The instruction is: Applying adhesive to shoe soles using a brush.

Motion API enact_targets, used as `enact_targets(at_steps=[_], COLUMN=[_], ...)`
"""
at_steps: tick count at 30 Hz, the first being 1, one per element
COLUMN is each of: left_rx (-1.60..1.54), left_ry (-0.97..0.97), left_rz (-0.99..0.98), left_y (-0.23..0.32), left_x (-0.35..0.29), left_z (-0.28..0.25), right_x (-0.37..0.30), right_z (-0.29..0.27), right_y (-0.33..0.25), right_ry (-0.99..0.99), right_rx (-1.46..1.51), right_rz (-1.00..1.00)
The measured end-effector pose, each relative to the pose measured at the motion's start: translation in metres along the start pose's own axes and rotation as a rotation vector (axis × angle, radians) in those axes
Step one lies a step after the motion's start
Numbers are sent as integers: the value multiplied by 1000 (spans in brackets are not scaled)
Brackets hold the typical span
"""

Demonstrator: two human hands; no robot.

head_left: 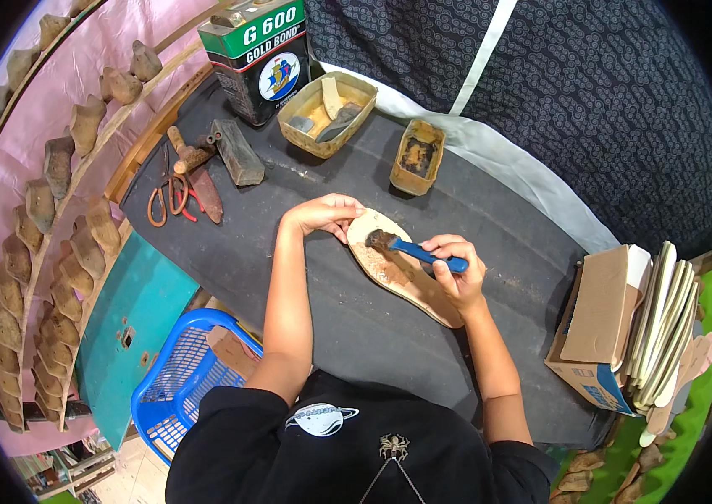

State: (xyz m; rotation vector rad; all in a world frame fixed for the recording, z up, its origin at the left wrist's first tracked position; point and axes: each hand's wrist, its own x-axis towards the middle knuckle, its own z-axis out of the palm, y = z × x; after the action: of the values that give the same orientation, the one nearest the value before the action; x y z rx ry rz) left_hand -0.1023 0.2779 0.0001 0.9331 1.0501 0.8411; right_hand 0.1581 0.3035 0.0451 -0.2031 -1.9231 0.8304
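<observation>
A pale beige shoe sole (410, 284) lies slantwise on the dark work table, with a brownish smear over its middle. My left hand (331, 215) pinches the sole's far left end, thumb and fingers closed at its edge. In my right hand (460, 270) is a brush (428, 253) with a blue handle, gripped between thumb and fingers. The brush's brown, clogged head rests on the sole near that same far end. Part of the sole's near end is behind my right wrist.
Beyond the sole stand a shallow tub (416, 160), a larger tub (305, 143) holding scrapers, and a tall can (259, 71). Scissors (169, 197), a hammer (190, 156) and a dark block (238, 153) lie far left. A carton (595, 315) of soles sits right; a blue basket (173, 378) stands left.
</observation>
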Motion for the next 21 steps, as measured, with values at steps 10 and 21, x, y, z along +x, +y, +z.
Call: enact_targets(at_steps=[10,21], left_rx=[3,-5], left_ry=[-12,2], left_rz=[4,5], left_y=[2,2], left_x=[-2,-3], left_z=[0,0], right_x=[5,3], right_z=[-20,-3], right_y=[-12,-2], right_ry=[81,42], right_rx=[-44,26], right_rz=[-13,108])
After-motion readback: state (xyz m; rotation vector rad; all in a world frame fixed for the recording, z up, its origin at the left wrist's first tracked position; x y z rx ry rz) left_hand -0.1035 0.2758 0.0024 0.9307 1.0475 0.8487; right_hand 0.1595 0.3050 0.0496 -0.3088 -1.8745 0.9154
